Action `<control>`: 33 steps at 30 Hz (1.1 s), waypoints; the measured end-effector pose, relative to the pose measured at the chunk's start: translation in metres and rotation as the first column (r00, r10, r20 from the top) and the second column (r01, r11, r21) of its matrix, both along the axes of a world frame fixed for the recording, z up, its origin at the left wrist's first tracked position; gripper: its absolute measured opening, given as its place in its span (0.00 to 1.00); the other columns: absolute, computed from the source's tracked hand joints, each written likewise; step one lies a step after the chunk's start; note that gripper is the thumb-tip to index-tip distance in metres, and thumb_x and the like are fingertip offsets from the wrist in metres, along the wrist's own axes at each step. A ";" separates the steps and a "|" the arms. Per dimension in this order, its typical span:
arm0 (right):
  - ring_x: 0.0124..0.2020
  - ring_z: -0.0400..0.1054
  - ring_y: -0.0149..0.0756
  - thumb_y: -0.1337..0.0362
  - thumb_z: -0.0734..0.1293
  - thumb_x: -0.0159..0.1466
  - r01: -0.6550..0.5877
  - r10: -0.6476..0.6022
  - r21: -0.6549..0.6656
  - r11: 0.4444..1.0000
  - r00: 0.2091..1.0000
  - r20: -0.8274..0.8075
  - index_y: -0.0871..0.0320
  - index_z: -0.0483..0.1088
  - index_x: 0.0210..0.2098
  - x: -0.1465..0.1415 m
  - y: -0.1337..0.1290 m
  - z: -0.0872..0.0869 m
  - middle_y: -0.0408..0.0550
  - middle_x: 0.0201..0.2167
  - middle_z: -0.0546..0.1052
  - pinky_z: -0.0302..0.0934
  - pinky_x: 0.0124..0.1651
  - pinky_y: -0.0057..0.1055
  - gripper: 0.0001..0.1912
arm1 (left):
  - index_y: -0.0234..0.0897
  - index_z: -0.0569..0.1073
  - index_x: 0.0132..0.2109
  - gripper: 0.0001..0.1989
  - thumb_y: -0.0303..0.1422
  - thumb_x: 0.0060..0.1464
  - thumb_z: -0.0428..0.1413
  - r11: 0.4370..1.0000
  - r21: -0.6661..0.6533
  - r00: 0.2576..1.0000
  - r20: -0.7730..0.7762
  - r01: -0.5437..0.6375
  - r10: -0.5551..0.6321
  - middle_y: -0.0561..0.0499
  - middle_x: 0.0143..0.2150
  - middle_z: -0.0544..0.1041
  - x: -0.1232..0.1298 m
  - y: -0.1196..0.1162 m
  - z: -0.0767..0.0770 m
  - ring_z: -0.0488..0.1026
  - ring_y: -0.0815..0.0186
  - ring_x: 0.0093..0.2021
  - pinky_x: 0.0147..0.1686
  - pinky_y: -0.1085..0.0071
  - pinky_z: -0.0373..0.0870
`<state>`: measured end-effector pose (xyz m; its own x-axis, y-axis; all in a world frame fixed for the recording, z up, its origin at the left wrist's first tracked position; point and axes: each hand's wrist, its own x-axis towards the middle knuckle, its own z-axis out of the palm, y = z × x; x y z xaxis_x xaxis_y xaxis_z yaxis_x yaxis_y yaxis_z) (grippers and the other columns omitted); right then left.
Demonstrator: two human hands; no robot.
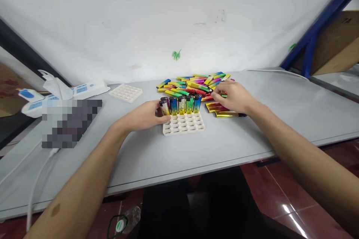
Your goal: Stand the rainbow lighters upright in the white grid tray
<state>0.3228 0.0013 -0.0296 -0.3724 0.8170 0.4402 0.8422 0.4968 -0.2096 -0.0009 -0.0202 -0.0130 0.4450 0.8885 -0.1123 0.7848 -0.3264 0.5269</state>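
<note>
My left hand (147,115) is closed at the left end of a white tray (183,129) with rows of holes. Its thumb lies along the tray's edge, and its fingers grip a slightly tilted silver-and-gold lighter (164,107). Beside that one, several shiny lighters, such as a blue-and-gold lighter (173,106), stand upright in the tray's back rows; the front rows of holes show bare. At the pile of loose lighters (193,82), my right hand (230,95) has its fingers bent and pinched on a lighter, mostly hidden by the fingers.
A second white tray (125,92) lies at the back left, near power strips (89,89) with plugs and cables. A blurred-out dark object (73,123) lies on the left of the grey table (168,160). A white wall stands behind; cardboard boxes (336,41) sit beyond a blue frame.
</note>
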 end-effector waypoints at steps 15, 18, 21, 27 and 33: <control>0.46 0.67 0.50 0.54 0.68 0.60 -0.003 0.004 -0.243 0.970 1.000 0.005 0.55 0.75 0.36 0.015 -0.005 -0.002 0.50 0.36 0.78 0.62 0.44 0.42 0.11 | 0.39 0.70 0.40 0.17 0.46 0.49 0.58 0.999 0.005 0.999 -0.029 -0.038 0.038 0.50 0.40 0.80 0.001 -0.002 0.003 0.76 0.58 0.38 0.35 0.66 0.68; 0.44 0.71 0.45 0.57 0.66 0.63 -0.058 0.023 -0.173 0.983 0.979 -0.202 0.56 0.75 0.39 0.007 -0.006 -0.003 0.50 0.41 0.79 0.64 0.46 0.41 0.10 | 0.39 0.70 0.39 0.17 0.46 0.49 0.58 0.999 0.008 0.998 -0.035 -0.043 0.043 0.50 0.40 0.80 0.002 0.000 0.002 0.76 0.58 0.38 0.35 0.65 0.68; 0.44 0.73 0.42 0.57 0.69 0.63 -0.111 0.013 -0.164 0.980 0.863 -0.504 0.56 0.73 0.45 -0.003 -0.009 -0.004 0.50 0.48 0.78 0.66 0.46 0.39 0.14 | 0.39 0.71 0.40 0.17 0.46 0.49 0.58 0.999 0.003 0.999 -0.027 -0.039 0.039 0.50 0.40 0.80 0.001 0.000 0.001 0.76 0.58 0.38 0.35 0.66 0.68; 0.37 0.72 0.35 0.51 0.74 0.57 -0.313 -0.081 -0.311 0.897 0.576 -0.814 0.58 0.76 0.38 -0.016 -0.010 -0.006 0.47 0.36 0.78 0.67 0.44 0.35 0.18 | 0.39 0.70 0.39 0.16 0.46 0.49 0.58 0.999 -0.012 0.999 -0.016 -0.031 0.031 0.49 0.40 0.80 0.001 0.000 0.002 0.76 0.58 0.38 0.35 0.65 0.68; 0.36 0.73 0.34 0.47 0.71 0.61 -0.454 -0.107 -0.284 0.844 0.376 -0.920 0.58 0.72 0.34 -0.023 -0.012 -0.003 0.47 0.34 0.77 0.69 0.44 0.35 0.19 | 0.39 0.70 0.38 0.17 0.47 0.49 0.58 1.000 0.010 1.000 -0.011 -0.029 0.029 0.48 0.39 0.79 0.000 0.001 0.000 0.75 0.58 0.37 0.33 0.65 0.67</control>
<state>0.2998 -0.0107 -0.0323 -0.1558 0.9608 0.2291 -0.0785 0.2192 -0.9725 -0.0010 -0.0195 -0.0132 0.4179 0.9021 -0.1081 0.7998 -0.3089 0.5147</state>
